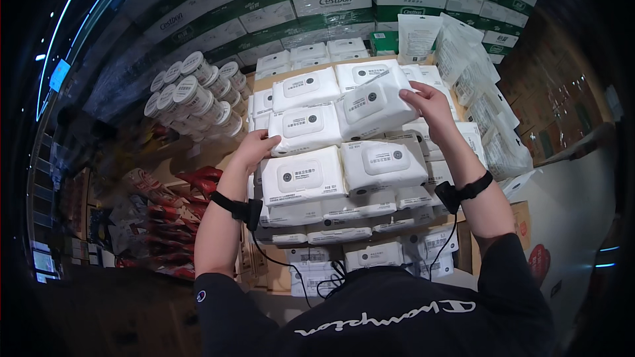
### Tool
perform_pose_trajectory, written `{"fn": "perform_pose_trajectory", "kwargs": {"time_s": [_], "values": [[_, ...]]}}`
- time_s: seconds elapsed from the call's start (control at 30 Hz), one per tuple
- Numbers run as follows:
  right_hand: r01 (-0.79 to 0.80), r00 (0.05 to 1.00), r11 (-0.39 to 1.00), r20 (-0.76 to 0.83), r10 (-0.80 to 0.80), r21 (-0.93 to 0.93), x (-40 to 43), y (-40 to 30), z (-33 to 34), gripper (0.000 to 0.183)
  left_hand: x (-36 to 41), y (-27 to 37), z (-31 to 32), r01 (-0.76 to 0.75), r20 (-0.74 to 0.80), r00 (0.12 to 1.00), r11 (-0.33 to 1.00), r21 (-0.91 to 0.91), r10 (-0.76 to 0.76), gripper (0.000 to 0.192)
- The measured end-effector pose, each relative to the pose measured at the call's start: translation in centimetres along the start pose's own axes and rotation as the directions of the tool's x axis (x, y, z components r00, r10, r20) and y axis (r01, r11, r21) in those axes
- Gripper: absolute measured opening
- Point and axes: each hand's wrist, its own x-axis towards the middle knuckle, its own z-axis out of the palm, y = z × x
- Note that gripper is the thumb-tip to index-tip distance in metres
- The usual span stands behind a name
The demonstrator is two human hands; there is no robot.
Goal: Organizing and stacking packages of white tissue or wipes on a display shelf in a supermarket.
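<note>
My left hand (255, 149) grips the left end of a white pack of wet wipes (303, 129), thumb at its near corner and fingers along its side. In my right hand (430, 107) is the right end of another wet-wipe pack (373, 101), which sits tilted and partly over the pack behind it (364, 70). Just nearer to me, two more packs lie side by side, one on the left (302, 177) and one on the right (384, 162). Several layers of like packs are stacked beneath. The fingers' undersides are hidden.
Stacked white tubs (191, 91) stand to the left, above red packages (173, 223). White stand-up pouches (419, 37) line the back right. Behind rises a wall of green-and-white water cartons (335, 2). Black cables (278, 260) hang from both wrist straps.
</note>
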Motion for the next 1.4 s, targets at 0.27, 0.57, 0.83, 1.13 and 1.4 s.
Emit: {"fn": "perform_pose_trajectory", "kwargs": {"time_s": [0.27, 0.57, 0.83, 1.13, 1.4], "values": [[0.035, 0.994, 0.908, 0.107, 0.011, -0.417, 1.2, -3.7, 0.5, 0.05, 0.7, -0.6, -0.7, 0.026, -0.002, 1.0, 0.997, 0.068, -0.026, 0.037], [-0.268, 0.96, 0.935, -0.144, 0.239, -0.233, 0.0, 6.9, -10.7, 0.05, 0.2, -4.2, -4.5, 0.002, -0.172, 0.985, 0.999, 0.035, 0.004, 0.039], [-0.157, 0.988, 0.737, -0.111, 0.111, -0.657, -1.9, 7.2, -7.9, 0.054, -3.1, -9.7, -4.3, 0.183, -0.137, 0.97, 0.973, -0.143, -0.203, 0.051], [-0.099, 0.995, 0.945, -0.016, 0.099, -0.312, -4.6, 7.4, -9.0, 0.051, -8.9, -5.9, -1.4, -0.013, -0.233, 0.972, 1.0, 0.008, 0.014, 0.054], [-0.086, 0.976, 0.965, 0.173, 0.132, -0.249, -10.8, 4.3, -3.6, 0.056, -11.8, -5.6, 3.5, -0.169, -0.072, 0.981, 0.979, 0.111, 0.178, 0.061]]}}
